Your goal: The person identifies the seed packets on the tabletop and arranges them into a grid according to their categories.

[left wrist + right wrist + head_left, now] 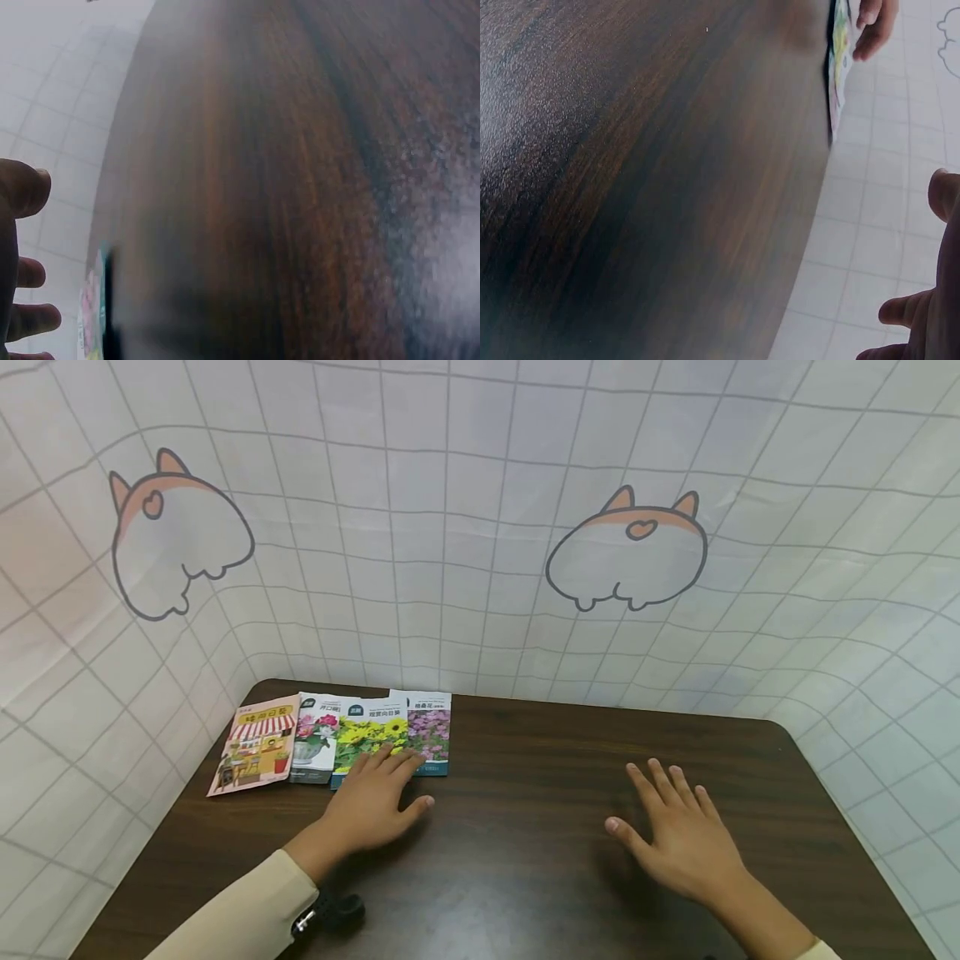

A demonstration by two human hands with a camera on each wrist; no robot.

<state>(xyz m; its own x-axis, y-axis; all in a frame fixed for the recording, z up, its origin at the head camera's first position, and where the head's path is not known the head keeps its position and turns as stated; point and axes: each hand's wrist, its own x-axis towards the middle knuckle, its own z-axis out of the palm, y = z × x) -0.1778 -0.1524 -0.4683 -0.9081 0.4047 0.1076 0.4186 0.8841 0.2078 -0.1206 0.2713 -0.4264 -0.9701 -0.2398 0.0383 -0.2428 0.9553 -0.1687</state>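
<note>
Flower seed packets lie in an overlapping row at the table's back left in the head view. They are a pink packet with a striped awning (pixel 258 743), a white packet with pink flowers (pixel 313 735), a yellow sunflower packet (pixel 367 727) and a purple-flower packet (pixel 430 727). My left hand (pixel 375 802) is spread palm down over the lower edges of the yellow and purple packets; whether it touches them I cannot tell. Over the right side of the table, my right hand (pixel 686 839) hovers with fingers straight, holding nothing.
The dark brown wooden table (pixel 525 793) has rounded back corners. A white grid-patterned curtain (pixel 480 527) with corgi drawings hangs behind and at both sides. Near the left sleeve cuff is a black strap or device (pixel 341 910).
</note>
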